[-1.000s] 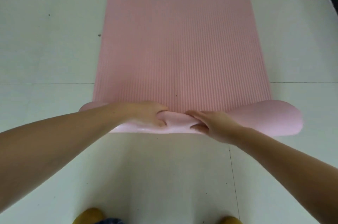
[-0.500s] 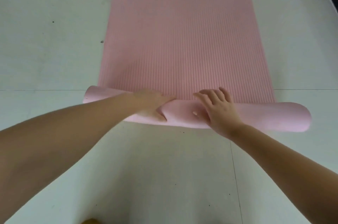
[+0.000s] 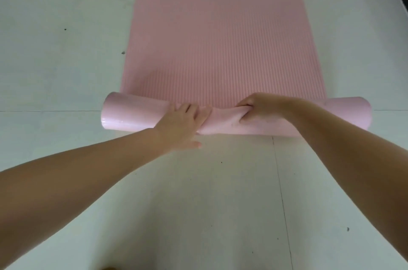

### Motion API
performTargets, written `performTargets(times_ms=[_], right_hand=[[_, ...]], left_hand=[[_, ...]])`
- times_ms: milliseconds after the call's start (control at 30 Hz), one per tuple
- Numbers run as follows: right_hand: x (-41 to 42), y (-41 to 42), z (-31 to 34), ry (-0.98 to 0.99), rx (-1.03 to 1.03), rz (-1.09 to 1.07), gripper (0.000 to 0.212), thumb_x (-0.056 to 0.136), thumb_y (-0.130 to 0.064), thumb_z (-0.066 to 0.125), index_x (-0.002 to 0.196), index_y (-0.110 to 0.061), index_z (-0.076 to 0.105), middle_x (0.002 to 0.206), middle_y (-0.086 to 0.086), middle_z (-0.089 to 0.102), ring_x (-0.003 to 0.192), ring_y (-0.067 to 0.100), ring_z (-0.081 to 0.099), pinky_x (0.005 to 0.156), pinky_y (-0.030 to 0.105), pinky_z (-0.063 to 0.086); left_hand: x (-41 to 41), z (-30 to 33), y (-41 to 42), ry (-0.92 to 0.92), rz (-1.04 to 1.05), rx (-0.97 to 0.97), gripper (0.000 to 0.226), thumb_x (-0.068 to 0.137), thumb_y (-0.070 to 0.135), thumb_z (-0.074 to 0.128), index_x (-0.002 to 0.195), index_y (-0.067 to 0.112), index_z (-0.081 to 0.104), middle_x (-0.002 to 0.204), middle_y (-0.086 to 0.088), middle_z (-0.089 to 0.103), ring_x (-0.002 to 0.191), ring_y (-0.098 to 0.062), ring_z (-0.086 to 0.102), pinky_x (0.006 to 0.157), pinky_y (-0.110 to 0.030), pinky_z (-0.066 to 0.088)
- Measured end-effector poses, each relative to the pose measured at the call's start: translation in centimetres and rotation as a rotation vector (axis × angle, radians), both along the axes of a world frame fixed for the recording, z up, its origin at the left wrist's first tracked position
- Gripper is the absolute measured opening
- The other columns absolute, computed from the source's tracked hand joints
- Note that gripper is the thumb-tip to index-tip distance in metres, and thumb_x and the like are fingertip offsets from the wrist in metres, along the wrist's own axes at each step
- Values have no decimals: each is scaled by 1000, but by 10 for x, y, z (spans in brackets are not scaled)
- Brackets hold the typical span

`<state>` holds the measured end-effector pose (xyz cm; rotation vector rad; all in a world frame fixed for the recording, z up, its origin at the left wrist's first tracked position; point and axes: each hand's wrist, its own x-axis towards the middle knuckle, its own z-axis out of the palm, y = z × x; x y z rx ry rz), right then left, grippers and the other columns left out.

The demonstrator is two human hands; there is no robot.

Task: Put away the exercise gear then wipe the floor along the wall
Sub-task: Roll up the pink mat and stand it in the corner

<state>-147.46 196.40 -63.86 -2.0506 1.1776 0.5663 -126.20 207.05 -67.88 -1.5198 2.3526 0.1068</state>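
Rolling up the ribbed pink foam exercise mat (image 3: pixel 223 33): left hand (image 3: pixel 178 125) presses flat-fingered on the roll, right hand (image 3: pixel 256 107) grips it, fingers dug in. Next calls for pushing farther, evenly.

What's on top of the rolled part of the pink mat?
Both hands: the left hand lies over the roll, the right hand digs into it. Its inside is hidden.

Pink exercise mat (image 3: pixel 220 38) lying on pale floor (image 3: pixel 55 60), near end rolled into a tube (ribbed side up beyond it). Left hand (image 3: pixel 178 124) pressing on the roll, fingers straight; right hand (image 3: pixel 256 108) gripping it, fingers curled in.
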Motion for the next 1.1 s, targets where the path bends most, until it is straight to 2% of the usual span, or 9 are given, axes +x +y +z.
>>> performTargets(times_ms=[100, 300, 467, 567, 633, 733, 867, 1000, 1100], right_hand=[[5, -21, 4, 103, 185, -58, 33, 85, -24, 67, 118, -26, 62, 108, -2, 66, 93, 19, 64, 77, 32, 51], [8, -41, 9, 61, 505, -263, 27, 83, -13, 69, 109, -17, 63, 104, 5, 70, 96, 24, 66, 84, 39, 54], [0, -29, -22, 46, -208, -79, 58, 85, -38, 62, 138, -26, 42, 137, 2, 49, 121, 24, 47, 105, 42, 33], [-13, 4, -41, -158, -731, 5, 57, 88, -41, 41, 138, -14, 43, 140, 15, 46, 129, 37, 43, 107, 60, 29], [-17, 29, -59, -108, -841, 200, 75, 79, -52, 50, 139, -10, 37, 140, 21, 47, 128, 40, 46, 98, 70, 29], [-9, 29, -66, 66, -757, 249, 100, 65, -48, 77, 144, -9, 31, 140, 20, 47, 127, 38, 48, 98, 70, 30], [1, -34, -28, -20, -512, 195, 55, 90, -36, 54, 140, -23, 35, 122, 9, 58, 108, 32, 55, 90, 43, 43], [10, -81, -7, -58, -245, 160, 39, 89, -32, 58, 127, -28, 50, 117, -2, 63, 105, 25, 56, 83, 33, 44], [20, -95, -10, -23, -125, 117, 56, 85, -37, 63, 136, -31, 41, 133, 3, 52, 115, 26, 49, 96, 44, 42]], left_hand=[[-2, 17, -30, 85, 19, 74, 51, 94, 37, 48, 139, 18, 33, 123, -10, 55, 108, -31, 56, 82, -39, 44], [10, 41, -75, 208, 123, 463, 23, 87, 34, 59, 106, 22, 57, 93, 3, 63, 82, -19, 54, 61, -27, 38], [16, 30, -95, 387, 303, 597, 11, 84, 28, 63, 94, 27, 58, 86, 10, 60, 79, -12, 56, 65, -25, 40], [20, 20, -115, 354, 295, 535, 42, 80, 39, 69, 117, 25, 55, 108, 5, 60, 97, -18, 54, 78, -30, 41], [23, 8, -125, 227, 255, 394, 68, 73, 54, 70, 129, 24, 46, 122, -2, 51, 112, -25, 47, 93, -39, 41], [22, 9, -115, 54, 206, 44, 82, 68, 62, 69, 131, 17, 42, 123, -10, 44, 117, -30, 41, 101, -48, 34], [8, -8, -71, 137, 32, -537, 41, 79, 24, 56, 118, 11, 51, 102, -17, 59, 93, -35, 57, 84, -48, 45], [-8, -2, -69, -26, 208, -112, 90, 82, 62, 43, 149, 15, 4, 141, -23, 35, 132, -39, 34, 101, -63, 28], [-14, 4, -91, -188, 208, 15, 93, 89, 52, 49, 150, 15, -10, 141, -16, 33, 127, -32, 36, 101, -61, 31]])
